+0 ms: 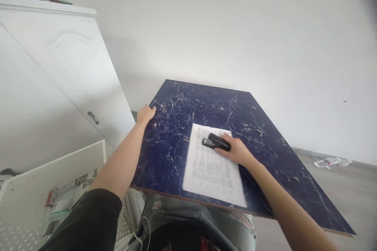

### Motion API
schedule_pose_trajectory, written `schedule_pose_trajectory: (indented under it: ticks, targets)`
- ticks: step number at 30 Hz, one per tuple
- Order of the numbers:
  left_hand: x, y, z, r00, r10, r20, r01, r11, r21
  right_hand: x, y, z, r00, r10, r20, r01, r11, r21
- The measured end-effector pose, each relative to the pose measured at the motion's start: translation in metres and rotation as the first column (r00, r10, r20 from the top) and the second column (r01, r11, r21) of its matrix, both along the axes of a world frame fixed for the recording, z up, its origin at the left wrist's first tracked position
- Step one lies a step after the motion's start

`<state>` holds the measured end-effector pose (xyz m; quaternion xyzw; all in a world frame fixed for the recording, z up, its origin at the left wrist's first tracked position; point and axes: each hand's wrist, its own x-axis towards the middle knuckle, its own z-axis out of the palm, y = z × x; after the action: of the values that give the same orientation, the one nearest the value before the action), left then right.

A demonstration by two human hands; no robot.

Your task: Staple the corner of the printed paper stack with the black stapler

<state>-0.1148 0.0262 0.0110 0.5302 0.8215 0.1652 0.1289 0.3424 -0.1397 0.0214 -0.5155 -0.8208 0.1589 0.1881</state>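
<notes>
My right hand (235,150) is closed around a black stapler (219,142), held over the upper part of a white printed sheet of paper (210,176). The stapler's narrow end points left, and I cannot tell whether it touches the paper. The sheet lies near the front edge of a dark blue marbled table (165,157). At the table's left edge, my left hand (145,113) grips the board with the thumb on top; its other fingers are mostly hidden. A small dark item (259,131) lies on the tabletop to the right of the paper.
A white cabinet (73,59) stands on the left, with a white perforated basket (23,192) holding packets in front of it. Behind the table is a white wall (220,27). Clear plastic packaging (328,162) lies on the floor at right.
</notes>
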Motion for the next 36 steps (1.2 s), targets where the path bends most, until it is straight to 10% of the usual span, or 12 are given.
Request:
schedule_pose_trajectory:
  ticks: [7,15,19,22,26,29,36]
  targets:
    - [-0.001,0.001,-0.001,1.0,-0.009,-0.014,0.009,1.0,-0.004,-0.147,0.051,0.003,0.991,0.132,-0.013,-0.132,0.991,-0.002]
    - [0.001,0.003,0.0,0.999,-0.004,-0.047,0.004,1.0,-0.014,-0.166,0.063,-0.002,0.969,0.217,-0.119,-0.219,0.976,-0.01]
    - [0.002,0.003,0.004,0.999,-0.009,-0.053,0.007,1.0,-0.023,-0.131,0.075,0.005,0.924,0.252,-0.286,-0.26,0.966,0.01]
    - [0.002,0.004,0.007,0.998,-0.008,-0.055,0.007,1.0,-0.028,-0.061,0.087,0.015,0.93,-0.264,-0.255,0.282,0.959,0.037]
    - [0.002,0.004,0.009,0.999,-0.008,-0.051,0.006,0.999,-0.037,0.049,0.084,0.024,0.592,-0.766,-0.251,0.803,0.589,0.096]
    - [0.002,0.004,0.01,0.999,-0.005,-0.054,0.003,0.999,-0.041,0.1,0.075,0.02,0.36,-0.898,-0.254,0.933,0.354,0.071]
    - [0.001,0.004,0.004,0.998,-0.009,-0.059,0.007,1.0,-0.029,0.103,0.087,-0.002,0.42,-0.886,-0.195,0.902,0.432,-0.019]
